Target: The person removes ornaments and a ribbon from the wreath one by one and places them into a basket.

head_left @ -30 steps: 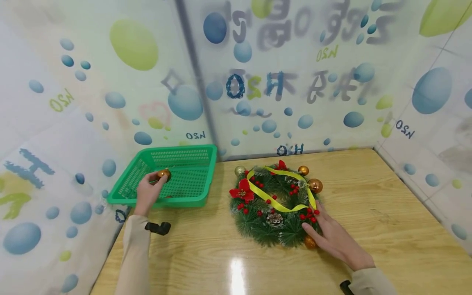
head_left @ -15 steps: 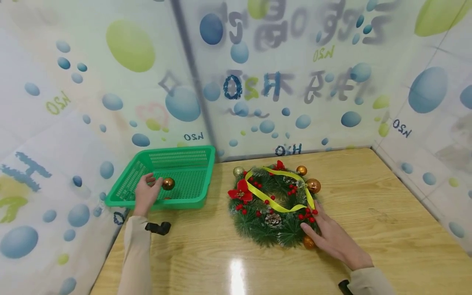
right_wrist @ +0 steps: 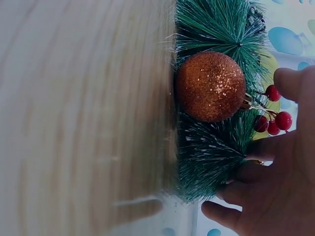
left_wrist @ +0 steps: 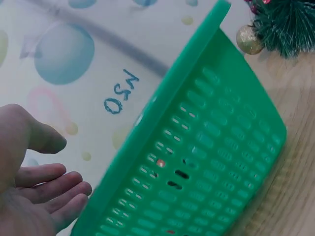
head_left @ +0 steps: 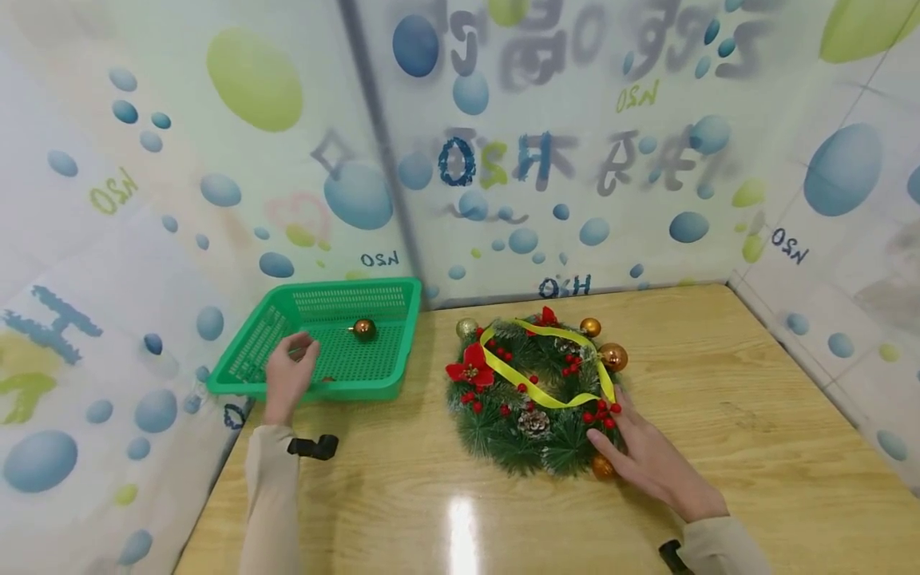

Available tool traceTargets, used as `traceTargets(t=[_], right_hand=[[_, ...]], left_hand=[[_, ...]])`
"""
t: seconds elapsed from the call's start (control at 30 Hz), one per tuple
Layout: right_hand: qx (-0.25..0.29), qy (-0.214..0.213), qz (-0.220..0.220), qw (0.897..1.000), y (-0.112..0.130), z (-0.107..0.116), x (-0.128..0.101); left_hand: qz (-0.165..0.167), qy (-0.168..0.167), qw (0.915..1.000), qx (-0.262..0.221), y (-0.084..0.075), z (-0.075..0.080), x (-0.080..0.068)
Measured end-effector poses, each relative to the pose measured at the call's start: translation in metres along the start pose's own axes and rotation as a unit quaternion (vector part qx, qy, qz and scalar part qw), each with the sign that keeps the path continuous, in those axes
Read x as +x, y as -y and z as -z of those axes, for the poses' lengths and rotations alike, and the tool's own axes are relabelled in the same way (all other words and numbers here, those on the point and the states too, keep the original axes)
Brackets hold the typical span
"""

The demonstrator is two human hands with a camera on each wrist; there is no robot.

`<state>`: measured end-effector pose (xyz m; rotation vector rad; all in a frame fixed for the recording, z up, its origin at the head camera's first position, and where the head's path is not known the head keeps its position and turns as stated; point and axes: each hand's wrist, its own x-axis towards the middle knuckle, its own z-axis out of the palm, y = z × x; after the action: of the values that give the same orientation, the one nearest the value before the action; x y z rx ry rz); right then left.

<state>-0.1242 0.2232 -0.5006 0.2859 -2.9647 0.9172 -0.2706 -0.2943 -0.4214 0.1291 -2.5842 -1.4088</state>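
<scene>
My left hand (head_left: 290, 375) hovers over the near left part of a green plastic basket (head_left: 413, 327), fingers loosely bent and holding nothing. A shiny copper bauble (head_left: 364, 330) lies in the basket, apart from the hand. In the left wrist view the thumb and fingers (left_wrist: 54, 182) stand apart beside the basket's rim. My right hand (head_left: 657, 463) rests on the right edge of a green Christmas wreath (head_left: 496, 443), thumb and fingers spread. Close to it are red berries (right_wrist: 273, 123) and a glittery orange bauble (right_wrist: 210, 86).
A yellow ribbon (head_left: 535, 393) lies in a loop over the wreath. Red flowers (head_left: 471, 367), a pine cone (head_left: 534, 423), a gold bauble (head_left: 466, 328) and more copper baubles (head_left: 613, 357) trim it. Printed curtains (head_left: 575, 160) close off the wooden table (head_left: 719, 383) behind and at both sides.
My left hand has let go of the copper bauble, which dropped into the basket and now lies further back and right. The right hand stays on the wreath.
</scene>
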Motion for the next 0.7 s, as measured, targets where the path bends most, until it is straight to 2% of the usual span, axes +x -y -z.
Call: traceTargets(t=[0.27,0.47,0.57,0.7], right_hand=[[-0.002,-0.001,0.001,1.0,0.001,0.002,0.001],[-0.002,0.003,0.002,1.0,0.002,0.003,0.001],[-0.003,0.003,0.001,1.0,0.002,0.003,0.0],[-0.006,0.002,0.0,1.0,0.002,0.003,0.0]], left_hand=[[-0.042,-0.016,0.9981,-0.041,-0.016,-0.015,-0.027],[-0.057,-0.028,0.9961,-0.06,-0.023,-0.022,-0.043],[-0.062,-0.025,0.9955,-0.067,-0.028,-0.024,-0.051],[-0.065,-0.002,0.9939,-0.089,-0.033,-0.031,-0.065]])
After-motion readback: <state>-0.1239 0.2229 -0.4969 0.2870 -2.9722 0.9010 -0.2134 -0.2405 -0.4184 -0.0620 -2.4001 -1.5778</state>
